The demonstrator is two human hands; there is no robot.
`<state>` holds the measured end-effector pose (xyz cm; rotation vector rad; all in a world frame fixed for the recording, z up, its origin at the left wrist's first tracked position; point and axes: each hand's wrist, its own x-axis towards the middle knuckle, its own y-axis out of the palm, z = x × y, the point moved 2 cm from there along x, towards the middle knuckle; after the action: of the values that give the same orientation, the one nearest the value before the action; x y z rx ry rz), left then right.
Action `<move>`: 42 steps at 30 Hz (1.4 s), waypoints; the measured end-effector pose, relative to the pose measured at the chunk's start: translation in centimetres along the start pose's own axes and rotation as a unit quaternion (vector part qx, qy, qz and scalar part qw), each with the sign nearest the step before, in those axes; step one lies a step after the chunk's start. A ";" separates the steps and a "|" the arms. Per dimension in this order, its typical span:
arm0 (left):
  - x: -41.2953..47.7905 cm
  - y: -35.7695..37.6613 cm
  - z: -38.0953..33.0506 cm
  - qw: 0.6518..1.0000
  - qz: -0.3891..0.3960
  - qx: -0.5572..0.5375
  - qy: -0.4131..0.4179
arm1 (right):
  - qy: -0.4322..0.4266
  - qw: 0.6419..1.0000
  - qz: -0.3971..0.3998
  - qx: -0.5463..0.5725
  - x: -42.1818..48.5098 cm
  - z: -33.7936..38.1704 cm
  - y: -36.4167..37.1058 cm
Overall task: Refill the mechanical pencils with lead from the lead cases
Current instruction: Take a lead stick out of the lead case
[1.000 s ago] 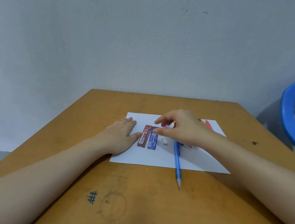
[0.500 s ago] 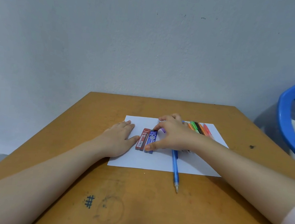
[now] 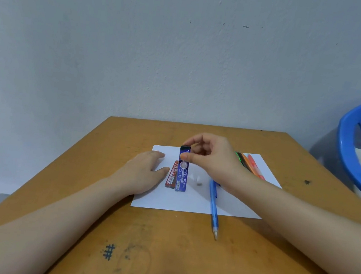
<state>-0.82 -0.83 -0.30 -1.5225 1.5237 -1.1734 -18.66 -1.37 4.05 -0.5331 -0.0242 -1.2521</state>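
At frame centre the right hand [image 3: 208, 160] pinches the blue lead case [image 3: 182, 175] near its top, and its lower end is at the paper [image 3: 190, 203]. The case looks light, stiff and slick, and the leads inside are probably brittle, so grip its flat sides. The left hand [image 3: 142, 173] lies flat with straight fingers just beside the red lead case [image 3: 171, 177]. Lower right of centre, the blue pencil [image 3: 213, 204] overhangs the paper's near edge. The table [image 3: 183, 261] below seems to offer room.

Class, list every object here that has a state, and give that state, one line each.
blue lead case: top end pinched and lifted by right hand
red lead case: flat on the paper
blue mechanical pencil: lying, tip past the paper's edge
left hand: resting flat on the paper
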 end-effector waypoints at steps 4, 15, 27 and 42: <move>-0.5 -0.9 -0.6 0.989 -0.117 -0.082 0.042 | 0.016 0.994 -0.039 0.103 -0.3 0.6 -0.6; -2.0 -2.3 -2.4 0.923 -0.285 -0.087 0.244 | 0.074 0.937 -0.089 0.328 -0.8 0.7 -0.8; -1.6 -3.4 -1.8 0.924 -0.302 -0.109 0.206 | -0.063 0.995 -0.029 0.067 -0.4 1.3 -2.5; -1.8 -3.1 -1.7 0.934 -0.267 -0.108 0.211 | -0.102 0.994 -0.013 -0.023 0.1 0.6 -3.1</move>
<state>-1.02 1.41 2.98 -2.0095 1.5940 -1.7835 -21.25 -1.84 5.73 -0.7000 -0.1753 -1.2224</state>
